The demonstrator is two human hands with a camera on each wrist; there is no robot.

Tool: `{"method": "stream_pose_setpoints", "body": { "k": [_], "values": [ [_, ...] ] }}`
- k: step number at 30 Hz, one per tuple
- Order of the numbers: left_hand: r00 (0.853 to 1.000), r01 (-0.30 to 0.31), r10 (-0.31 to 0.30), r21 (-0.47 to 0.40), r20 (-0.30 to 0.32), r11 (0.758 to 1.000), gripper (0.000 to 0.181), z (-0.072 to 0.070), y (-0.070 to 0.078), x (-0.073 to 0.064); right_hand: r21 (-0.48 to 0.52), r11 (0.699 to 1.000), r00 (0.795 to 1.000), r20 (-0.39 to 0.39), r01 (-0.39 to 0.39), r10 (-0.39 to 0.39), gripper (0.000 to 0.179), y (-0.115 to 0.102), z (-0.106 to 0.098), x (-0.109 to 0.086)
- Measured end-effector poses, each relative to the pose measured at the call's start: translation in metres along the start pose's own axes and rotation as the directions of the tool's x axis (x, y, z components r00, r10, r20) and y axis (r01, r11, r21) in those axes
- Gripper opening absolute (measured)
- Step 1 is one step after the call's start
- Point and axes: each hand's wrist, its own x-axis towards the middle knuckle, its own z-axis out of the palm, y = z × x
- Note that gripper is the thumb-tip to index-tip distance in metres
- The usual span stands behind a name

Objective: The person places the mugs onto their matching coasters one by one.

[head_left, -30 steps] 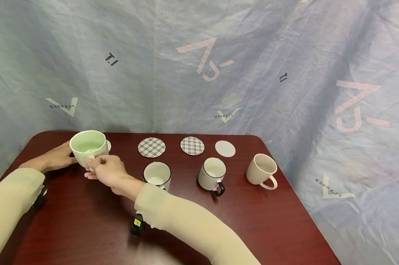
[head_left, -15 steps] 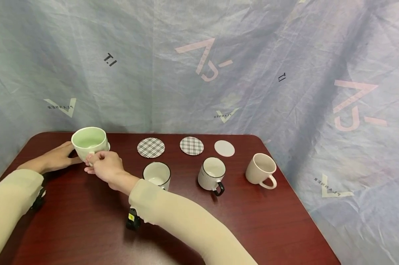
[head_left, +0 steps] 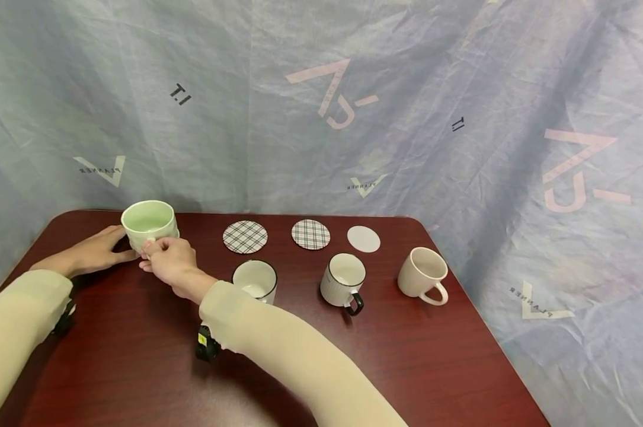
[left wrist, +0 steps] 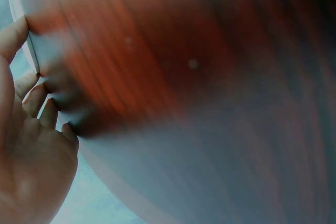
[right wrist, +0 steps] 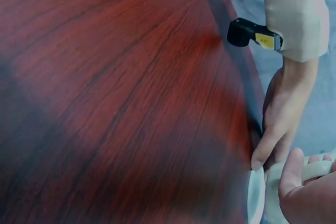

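At the back left of the table, my right hand (head_left: 172, 260) pinches the handle of a pale green mug (head_left: 149, 224). The mug stands upright over a white round coaster, which it mostly hides in the head view. My left hand (head_left: 94, 252) lies beside the mug, thumb and fingers spread. In the left wrist view its thumb and index finger are at the rim of the coaster (left wrist: 30, 51), seen nearly edge-on. The right wrist view shows the mug's handle (right wrist: 317, 169) in the right hand's grip and the coaster (right wrist: 256, 195) right next to the left fingertips.
Two plaid coasters (head_left: 245, 237) (head_left: 310, 235) and a plain white coaster (head_left: 363, 239) lie along the back. In front stand a black-rimmed white mug (head_left: 254, 279), partly behind the right sleeve, a ribbed black-handled mug (head_left: 342, 280) and a beige mug (head_left: 421, 273). A printed cloth hangs behind.
The right hand has carried the green mug a little back and to the right, over the coaster. The left hand has stayed nearly in place. The other mugs and coasters have not moved.
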Motion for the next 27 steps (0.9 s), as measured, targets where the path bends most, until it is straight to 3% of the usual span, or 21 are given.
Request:
{"method": "stream_pose_setpoints", "body": {
  "k": [9,20,27],
  "values": [
    [1.0,-0.006,0.006,-0.012,-0.007,1.0,0.081,0.003,-0.002,0.003,-0.016,0.999,0.999,-0.021,0.038,-0.038,0.026,0.006,0.005,0.013],
    [0.998,0.044,-0.046,0.041,0.042,0.998,0.088,0.0,-0.002,0.002,-0.1,0.993,0.996,-0.047,0.068,-0.073,0.026,0.009,0.006,0.028],
    [0.999,0.025,-0.026,0.041,0.021,0.999,0.087,0.001,-0.003,0.002,-0.122,0.991,0.997,-0.046,0.06,-0.066,0.026,0.002,0.008,0.029]
  ]
}}
